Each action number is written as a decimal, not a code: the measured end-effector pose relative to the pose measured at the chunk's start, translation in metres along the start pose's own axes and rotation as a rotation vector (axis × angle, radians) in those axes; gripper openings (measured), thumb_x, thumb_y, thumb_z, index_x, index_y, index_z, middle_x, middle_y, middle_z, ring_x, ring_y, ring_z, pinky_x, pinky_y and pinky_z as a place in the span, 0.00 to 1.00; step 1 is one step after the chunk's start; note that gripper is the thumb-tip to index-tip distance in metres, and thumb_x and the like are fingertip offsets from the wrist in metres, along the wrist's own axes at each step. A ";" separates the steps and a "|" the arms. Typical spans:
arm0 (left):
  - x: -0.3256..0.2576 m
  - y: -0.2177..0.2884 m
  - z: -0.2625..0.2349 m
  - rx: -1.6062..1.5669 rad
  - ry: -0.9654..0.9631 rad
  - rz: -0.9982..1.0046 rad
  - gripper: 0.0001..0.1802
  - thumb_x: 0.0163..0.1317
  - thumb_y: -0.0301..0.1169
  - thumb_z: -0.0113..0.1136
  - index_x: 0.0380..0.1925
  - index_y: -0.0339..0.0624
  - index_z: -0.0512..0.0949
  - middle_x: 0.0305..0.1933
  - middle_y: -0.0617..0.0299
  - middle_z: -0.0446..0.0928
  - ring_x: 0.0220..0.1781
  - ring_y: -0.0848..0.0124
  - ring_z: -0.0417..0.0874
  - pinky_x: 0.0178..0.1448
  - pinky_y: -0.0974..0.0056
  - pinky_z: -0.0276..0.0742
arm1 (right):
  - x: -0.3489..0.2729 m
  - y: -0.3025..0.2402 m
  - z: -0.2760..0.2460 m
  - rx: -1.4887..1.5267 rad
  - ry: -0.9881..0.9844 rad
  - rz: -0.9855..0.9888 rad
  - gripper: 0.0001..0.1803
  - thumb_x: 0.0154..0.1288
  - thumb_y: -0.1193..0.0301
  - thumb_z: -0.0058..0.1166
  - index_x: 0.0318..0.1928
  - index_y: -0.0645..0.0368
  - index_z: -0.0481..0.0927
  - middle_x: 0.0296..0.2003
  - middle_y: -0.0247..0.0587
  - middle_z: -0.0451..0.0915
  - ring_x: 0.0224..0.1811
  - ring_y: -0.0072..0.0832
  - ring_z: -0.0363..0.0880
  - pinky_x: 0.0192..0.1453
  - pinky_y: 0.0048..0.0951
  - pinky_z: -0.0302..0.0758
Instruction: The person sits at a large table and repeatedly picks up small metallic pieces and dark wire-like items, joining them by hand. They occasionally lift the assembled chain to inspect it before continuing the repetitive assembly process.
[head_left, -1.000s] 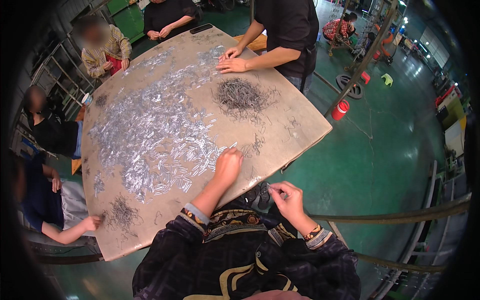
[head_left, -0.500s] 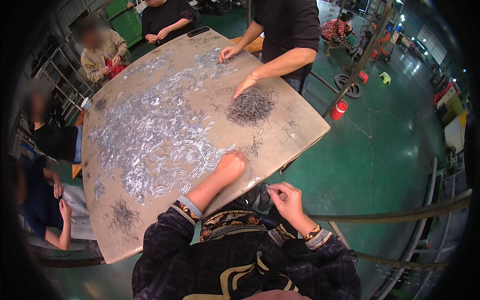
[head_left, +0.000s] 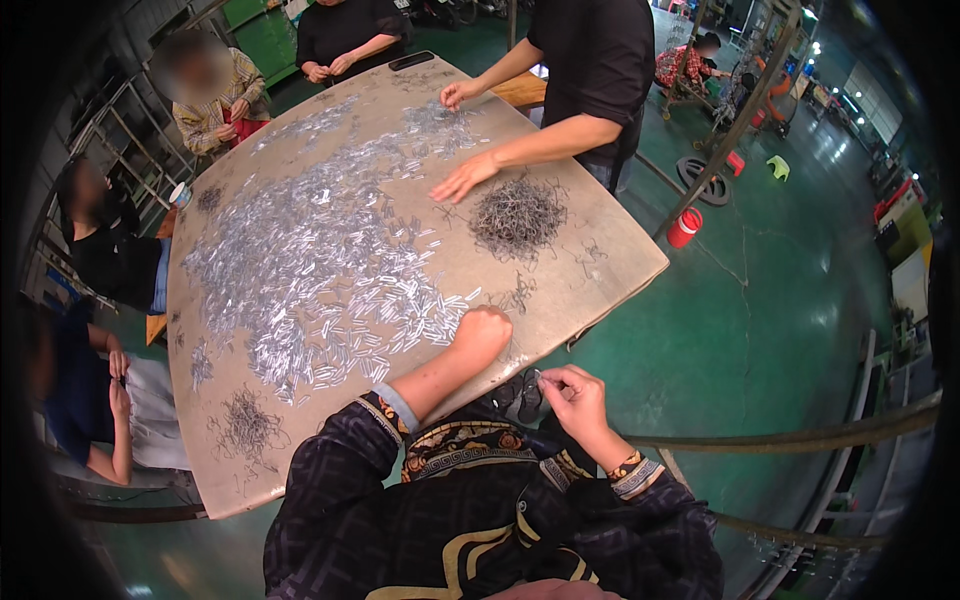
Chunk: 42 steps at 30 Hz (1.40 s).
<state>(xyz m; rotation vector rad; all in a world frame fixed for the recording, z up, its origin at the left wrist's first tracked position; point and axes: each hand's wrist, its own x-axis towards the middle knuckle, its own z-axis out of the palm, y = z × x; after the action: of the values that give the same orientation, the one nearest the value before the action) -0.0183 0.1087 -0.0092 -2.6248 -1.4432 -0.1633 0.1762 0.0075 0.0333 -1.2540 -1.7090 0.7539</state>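
While the left hand (head_left: pixel 485 334) curled beside silver pieces (head_left: pixel 322 275) on the table (head_left: pixel 612 225), grip unclear, the right hand (head_left: pixel 577 397) pressed thumb and forefinger together.

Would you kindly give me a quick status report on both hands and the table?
Left hand over table, beside silver pieces, grip hidden. Right hand past the table edge, pinched, contents unclear. Co-worker's hand beside dark wire pile.

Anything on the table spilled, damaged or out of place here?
No damage stands out. The dark smartphone at the far edge looks odd on a table of small silver metal pieces. Some bent wires lie strewn outside the dark wire heap; whether spilled, I cannot tell.
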 end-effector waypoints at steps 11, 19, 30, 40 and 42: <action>-0.046 0.022 -0.076 -1.570 -0.027 -0.299 0.02 0.57 0.21 0.63 0.30 0.35 0.80 0.26 0.69 0.79 0.28 0.84 0.77 0.32 0.75 0.74 | -0.002 -0.002 0.002 -0.009 -0.037 0.136 0.03 0.58 0.71 0.64 0.33 0.54 0.83 0.25 0.28 0.79 0.24 0.21 0.78 0.39 0.30 0.64; -0.063 0.047 -0.060 -1.577 0.047 -0.418 0.02 0.60 0.22 0.64 0.30 0.36 0.80 0.26 0.72 0.78 0.26 0.88 0.73 0.30 0.79 0.69 | -0.003 -0.002 0.007 0.017 -0.055 0.133 0.03 0.58 0.71 0.64 0.33 0.53 0.84 0.26 0.27 0.80 0.23 0.23 0.77 0.42 0.34 0.65; -0.066 0.058 -0.056 -1.468 0.246 -0.230 0.03 0.63 0.21 0.58 0.36 0.37 0.75 0.39 0.64 0.81 0.28 0.87 0.70 0.32 0.78 0.67 | -0.004 0.003 0.005 0.005 -0.085 0.077 0.02 0.58 0.72 0.63 0.33 0.54 0.84 0.25 0.28 0.80 0.22 0.21 0.74 0.43 0.36 0.63; -0.076 0.058 -0.055 -1.454 0.272 -0.116 0.04 0.63 0.20 0.56 0.36 0.38 0.71 0.42 0.62 0.80 0.25 0.86 0.62 0.30 0.77 0.62 | 0.048 0.033 0.016 -0.034 -0.092 -0.077 0.06 0.58 0.73 0.61 0.34 0.62 0.84 0.28 0.45 0.80 0.31 0.39 0.81 0.38 0.34 0.76; -0.077 0.059 -0.054 -1.432 0.285 -0.104 0.05 0.63 0.19 0.56 0.36 0.39 0.71 0.42 0.62 0.80 0.25 0.86 0.62 0.30 0.76 0.62 | 0.073 0.034 0.031 -0.180 -0.138 -0.242 0.07 0.58 0.73 0.58 0.36 0.62 0.84 0.31 0.43 0.79 0.38 0.38 0.79 0.44 0.35 0.75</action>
<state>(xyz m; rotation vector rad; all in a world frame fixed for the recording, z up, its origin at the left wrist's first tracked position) -0.0108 0.0043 0.0275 -3.0663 -1.6282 -2.1690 0.1546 0.0880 0.0115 -1.1069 -2.0351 0.5636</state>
